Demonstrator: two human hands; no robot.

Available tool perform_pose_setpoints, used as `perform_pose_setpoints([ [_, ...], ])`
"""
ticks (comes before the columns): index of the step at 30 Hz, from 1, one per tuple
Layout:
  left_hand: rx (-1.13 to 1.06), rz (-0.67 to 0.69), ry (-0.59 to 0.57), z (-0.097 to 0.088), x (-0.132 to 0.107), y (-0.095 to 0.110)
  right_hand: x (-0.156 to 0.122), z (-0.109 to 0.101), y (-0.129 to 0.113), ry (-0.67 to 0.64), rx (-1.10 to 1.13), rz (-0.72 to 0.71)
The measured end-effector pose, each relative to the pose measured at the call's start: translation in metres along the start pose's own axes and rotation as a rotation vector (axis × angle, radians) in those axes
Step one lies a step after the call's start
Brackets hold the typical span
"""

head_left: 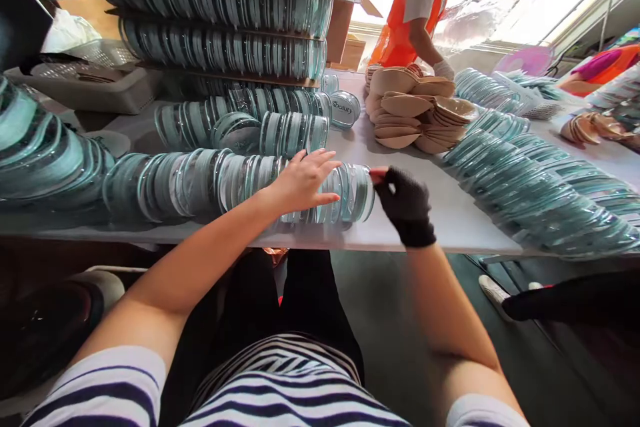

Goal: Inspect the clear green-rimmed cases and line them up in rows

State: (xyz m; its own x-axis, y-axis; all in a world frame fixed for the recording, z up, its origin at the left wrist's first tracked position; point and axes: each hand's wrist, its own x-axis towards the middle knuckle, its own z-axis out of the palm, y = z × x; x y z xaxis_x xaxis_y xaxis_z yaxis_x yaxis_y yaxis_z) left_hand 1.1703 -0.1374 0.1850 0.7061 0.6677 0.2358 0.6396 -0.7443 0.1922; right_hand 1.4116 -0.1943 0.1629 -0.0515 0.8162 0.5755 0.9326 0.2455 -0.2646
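A long row of round clear plastic cases with teal trim (195, 183) lies on its side along the table's near edge. My left hand (305, 180) is bare and rests over the row near its right end, fingers stretched and spread. My right hand (404, 203) wears a black glove with bare fingertips. Its thumb and finger are pinched together at the rim of the end case (367, 193). Behind the row stand more such cases (295, 133), and one lies facing me with "beauty" lettering (345, 109).
Tall stacked layers of cases (225, 53) rise at the back left, beside a grey plastic basket (115, 90). Beige curved pads (400, 107) are piled behind my right hand. Slanting rows of cases (545, 193) cover the right. A person in an orange vest (407, 7) stands across the table.
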Motion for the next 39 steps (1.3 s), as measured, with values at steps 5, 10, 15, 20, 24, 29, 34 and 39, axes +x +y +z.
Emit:
perform_pose_setpoints([
  [5, -0.004, -0.028, -0.075, 0.016, 0.028, 0.023, 0.113, 0.011, 0.030, -0.640, -0.069, 0.002],
  [10, -0.022, -0.040, -0.071, 0.021, 0.035, 0.023, 0.158, 0.044, 0.036, -1.003, 0.117, 0.064],
  [15, -0.014, -0.019, -0.098, 0.017, 0.035, 0.021, 0.165, 0.048, 0.031, -1.229, 0.224, 0.112],
  [20, 0.013, -0.013, -0.100, 0.017, 0.037, 0.021, 0.157, 0.034, 0.025, -1.008, 0.157, -0.062],
  [24, 0.015, -0.012, -0.099, 0.017, 0.037, 0.020, 0.121, 0.006, 0.025, -0.785, 0.225, -0.143],
  [29, 0.015, -0.005, -0.091, 0.019, 0.036, 0.019, 0.011, -0.007, 0.005, -0.451, 0.066, -0.232],
  [34, 0.001, -0.010, -0.115, 0.020, 0.037, 0.016, -0.090, 0.035, -0.013, -0.395, -0.221, -0.125],
  [39, 0.011, -0.013, -0.108, 0.021, 0.033, 0.019, -0.116, 0.048, -0.007, -0.218, -0.082, -0.113],
])
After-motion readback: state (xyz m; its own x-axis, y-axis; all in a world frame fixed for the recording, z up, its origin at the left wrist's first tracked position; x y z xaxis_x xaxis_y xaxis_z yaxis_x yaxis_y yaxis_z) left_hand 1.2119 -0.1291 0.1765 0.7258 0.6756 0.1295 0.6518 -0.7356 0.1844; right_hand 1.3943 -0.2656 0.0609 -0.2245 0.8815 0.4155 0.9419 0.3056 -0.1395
